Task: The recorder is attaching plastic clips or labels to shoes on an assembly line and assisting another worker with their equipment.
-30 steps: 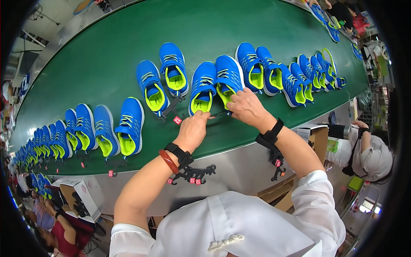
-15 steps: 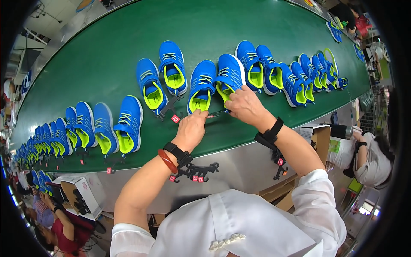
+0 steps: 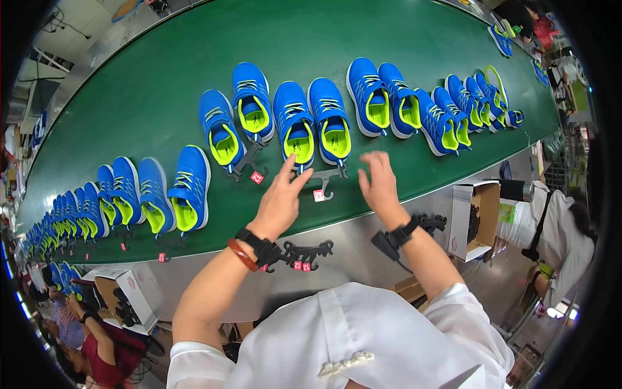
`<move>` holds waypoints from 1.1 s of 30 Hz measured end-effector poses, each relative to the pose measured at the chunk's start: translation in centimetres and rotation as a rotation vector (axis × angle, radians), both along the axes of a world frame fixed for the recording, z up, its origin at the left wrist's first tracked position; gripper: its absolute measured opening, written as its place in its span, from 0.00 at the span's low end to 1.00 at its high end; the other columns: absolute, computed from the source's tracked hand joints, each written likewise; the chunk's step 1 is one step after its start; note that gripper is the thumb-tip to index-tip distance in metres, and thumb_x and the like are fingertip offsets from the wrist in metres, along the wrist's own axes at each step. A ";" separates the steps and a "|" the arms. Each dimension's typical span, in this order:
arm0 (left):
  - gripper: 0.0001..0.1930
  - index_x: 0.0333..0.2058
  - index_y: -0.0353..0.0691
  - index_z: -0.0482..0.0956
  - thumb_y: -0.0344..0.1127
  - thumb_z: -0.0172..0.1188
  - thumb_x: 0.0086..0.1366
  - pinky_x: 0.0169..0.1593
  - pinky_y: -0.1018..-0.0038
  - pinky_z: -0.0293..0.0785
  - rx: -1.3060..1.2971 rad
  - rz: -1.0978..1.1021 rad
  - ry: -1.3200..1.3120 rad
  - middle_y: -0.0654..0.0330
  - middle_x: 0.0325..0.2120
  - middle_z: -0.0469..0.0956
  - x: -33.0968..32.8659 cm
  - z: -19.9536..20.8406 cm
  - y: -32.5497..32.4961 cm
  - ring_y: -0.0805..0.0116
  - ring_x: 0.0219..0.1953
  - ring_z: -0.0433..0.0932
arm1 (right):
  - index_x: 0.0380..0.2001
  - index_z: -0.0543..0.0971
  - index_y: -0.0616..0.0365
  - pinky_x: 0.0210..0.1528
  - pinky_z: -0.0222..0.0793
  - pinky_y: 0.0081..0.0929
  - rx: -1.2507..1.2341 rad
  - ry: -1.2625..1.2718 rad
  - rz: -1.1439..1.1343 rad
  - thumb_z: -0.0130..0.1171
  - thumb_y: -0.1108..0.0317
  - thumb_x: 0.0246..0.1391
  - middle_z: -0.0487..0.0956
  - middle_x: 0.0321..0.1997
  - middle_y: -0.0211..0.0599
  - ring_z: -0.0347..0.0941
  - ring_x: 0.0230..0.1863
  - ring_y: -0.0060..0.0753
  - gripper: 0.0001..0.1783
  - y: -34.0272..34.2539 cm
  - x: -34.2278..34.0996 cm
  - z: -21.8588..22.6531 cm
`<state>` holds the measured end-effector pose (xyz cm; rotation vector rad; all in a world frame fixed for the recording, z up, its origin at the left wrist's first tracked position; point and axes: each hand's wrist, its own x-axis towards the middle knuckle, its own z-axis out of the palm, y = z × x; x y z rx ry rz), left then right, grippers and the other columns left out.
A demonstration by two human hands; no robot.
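A pair of blue sneakers with lime-green linings stands in front of me: the left sneaker (image 3: 293,104) and the right sneaker (image 3: 327,104), side by side with heels toward me. At their heels is a black plastic shoe hanger (image 3: 328,176) with a small red tag on its hook. My left hand (image 3: 280,202) is open at the left sneaker's heel, fingers apart; whether a fingertip touches shoe or hanger I cannot tell. Just right of the hanger, my right hand (image 3: 380,183) is open and empty, its fingertips slightly blurred.
Another hangered sneaker pair (image 3: 223,133) stands to the left on the green belt (image 3: 155,91). More blue sneakers line both sides. Loose black hangers (image 3: 308,251) lie on the metal edge (image 3: 350,243). Open boxes (image 3: 476,220) stand beside the line, with co-workers at either side.
Both hands have let go of the sneakers and hanger, the right one moving off to the right. The right sneaker now stands straighter beside its mate. The row has shifted slightly left.
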<state>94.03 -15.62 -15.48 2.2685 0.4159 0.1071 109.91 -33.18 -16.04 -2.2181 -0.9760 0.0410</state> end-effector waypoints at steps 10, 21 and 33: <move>0.20 0.42 0.41 0.75 0.21 0.54 0.48 0.40 0.63 0.73 0.242 -0.051 0.102 0.55 0.35 0.70 -11.0 1.0 -0.1 0.55 0.39 0.72 | 0.38 0.74 0.54 0.43 0.60 0.30 -0.323 0.090 0.502 0.64 0.68 0.37 0.70 0.41 0.34 0.65 0.44 0.36 0.20 -3.8 -13.7 1.5; 0.13 0.41 0.41 0.72 0.30 0.58 0.56 0.38 0.59 0.71 0.156 -0.107 0.173 0.51 0.35 0.70 -15.8 -3.0 -6.1 0.48 0.37 0.73 | 0.32 0.74 0.53 0.43 0.60 0.31 -0.519 -0.181 0.346 0.51 0.70 0.45 0.70 0.35 0.35 0.66 0.42 0.37 0.08 -7.4 -15.5 -2.3; 0.12 0.37 0.33 0.69 0.26 0.57 0.53 0.39 0.56 0.68 0.102 -0.431 0.115 0.46 0.32 0.71 -12.5 -4.6 -9.7 0.43 0.37 0.71 | 0.30 0.77 0.51 0.45 0.64 0.36 -0.572 -0.096 0.131 0.52 0.66 0.50 0.76 0.34 0.34 0.73 0.41 0.36 0.06 -10.4 -15.8 -4.1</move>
